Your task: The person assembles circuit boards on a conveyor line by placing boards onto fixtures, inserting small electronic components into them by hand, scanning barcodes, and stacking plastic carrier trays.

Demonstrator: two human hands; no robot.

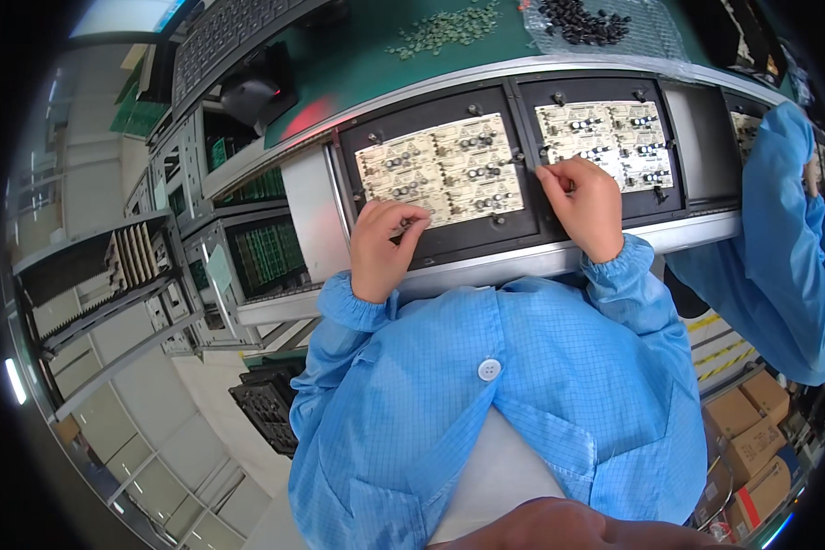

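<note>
Two cream circuit boards lie in black carrier frames side by side in front of me. My left hand (385, 247) is over the lower left corner of the left circuit board (472, 170), thumb and forefinger pinched together. My right hand (582, 206) is closed in a pinch between the two frames, beside the lower left part of the right circuit board (614, 137). Whatever either pinch holds is too small or hidden to make out. Small dark and silvery parts stand in rows on both boards. Dark knobs surround them on the left carrier frame (449, 246).
Green parts (449, 29) and black parts on bubble wrap (655, 41) lie on the green bench beyond the rail (385, 92). A keyboard (229, 41) and scanner (252, 94) are at far left, above racks of green boards (268, 252). Another person's blue sleeve (784, 238) is at right.
</note>
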